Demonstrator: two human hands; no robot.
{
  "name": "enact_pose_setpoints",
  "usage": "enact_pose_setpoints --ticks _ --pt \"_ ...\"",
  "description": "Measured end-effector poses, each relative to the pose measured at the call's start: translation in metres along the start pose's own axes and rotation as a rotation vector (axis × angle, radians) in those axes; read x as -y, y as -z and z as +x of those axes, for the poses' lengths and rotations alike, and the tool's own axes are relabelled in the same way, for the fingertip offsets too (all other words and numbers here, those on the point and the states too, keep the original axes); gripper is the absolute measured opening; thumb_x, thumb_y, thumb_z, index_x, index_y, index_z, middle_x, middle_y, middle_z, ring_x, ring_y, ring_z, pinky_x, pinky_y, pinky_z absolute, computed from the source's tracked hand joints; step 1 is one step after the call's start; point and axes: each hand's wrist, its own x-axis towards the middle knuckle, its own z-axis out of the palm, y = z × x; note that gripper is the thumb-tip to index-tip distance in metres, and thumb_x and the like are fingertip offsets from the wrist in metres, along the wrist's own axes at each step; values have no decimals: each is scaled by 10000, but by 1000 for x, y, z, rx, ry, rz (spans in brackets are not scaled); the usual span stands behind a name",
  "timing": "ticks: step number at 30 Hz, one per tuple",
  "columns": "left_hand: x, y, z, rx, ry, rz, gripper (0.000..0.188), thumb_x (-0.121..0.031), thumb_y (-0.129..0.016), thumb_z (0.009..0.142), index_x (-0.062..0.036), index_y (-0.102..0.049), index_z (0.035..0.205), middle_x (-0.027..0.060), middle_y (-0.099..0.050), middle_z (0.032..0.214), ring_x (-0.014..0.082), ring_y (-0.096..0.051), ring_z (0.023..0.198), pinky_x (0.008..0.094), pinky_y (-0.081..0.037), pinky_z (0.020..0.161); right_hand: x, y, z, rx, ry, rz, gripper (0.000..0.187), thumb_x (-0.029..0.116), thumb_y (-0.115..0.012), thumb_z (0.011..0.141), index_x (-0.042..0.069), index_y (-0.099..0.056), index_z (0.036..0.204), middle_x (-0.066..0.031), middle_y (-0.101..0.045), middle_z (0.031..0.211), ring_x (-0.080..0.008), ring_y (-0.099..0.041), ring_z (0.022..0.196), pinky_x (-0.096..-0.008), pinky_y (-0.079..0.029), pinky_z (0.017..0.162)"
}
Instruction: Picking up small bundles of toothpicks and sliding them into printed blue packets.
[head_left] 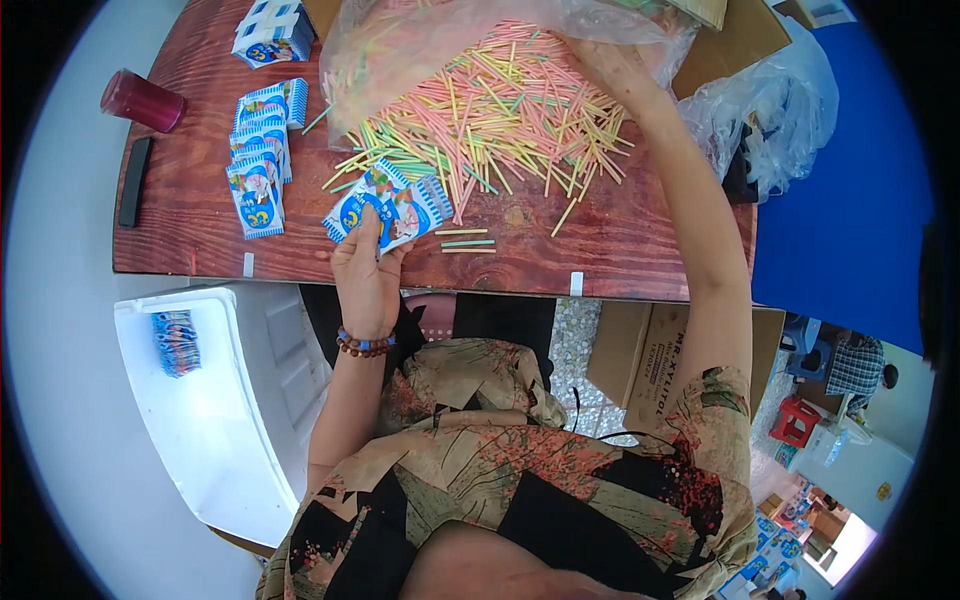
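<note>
My left hand grips a few small blue-and-white packets just above the near part of the table, thumb on top. Beside them lie a few separate thin sticks, yellow and green. A large heap of thin pink, yellow and green sticks covers the middle of the table. At the far right of this heap, my right hand reaches in among the sticks with its fingers stretched out, their tips partly hidden. A clear plastic bag lies over the heap's far left side.
Overlapping packets lie left of the heap, with a bundled stack behind. A dark red cup and a black bar are at the left edge. A white foam box stands below left; a cardboard box below right.
</note>
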Motion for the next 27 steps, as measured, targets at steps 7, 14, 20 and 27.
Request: enact_pose_setpoints --ticks 7,14,20,27 --pt "-1 -1 -1 -8 7 -16 204 -211 -545 963 -44 -660 990 45 -677 989 126 -644 865 293 -527 735 12 2 3 164 -137 122 266 88 -494 797 -13 -589 1025 -216 -600 909 -366 -576 888 -480 -448 813" --pt "-2 3 -3 7 7 -17 200 -200 -537 966 -44 -660 989 51 -680 977 128 -649 868 309 -532 750 24 20 -2 180 -90 150 339 53 -486 833 19 -469 1170 -224 -620 997 -368 -611 929 -448 -493 760" --pt "-3 -5 -7 11 11 -53 205 -191 -531 969 -30 -658 984 60 -679 983 142 -654 881 325 -535 782 39 13 0 164 -102 450 168 66 -513 836 -12 -485 982 -249 -603 924 -407 -592 920 -454 -484 733" --pt "-5 4 -10 24 6 -77 204 -187 -537 965 -22 -655 985 70 -676 991 153 -657 895 331 -537 783 54 26 16 392 -291 609 214 110 -524 916 -39 -512 1069 -232 -620 1032 -365 -600 979 -405 -480 813"
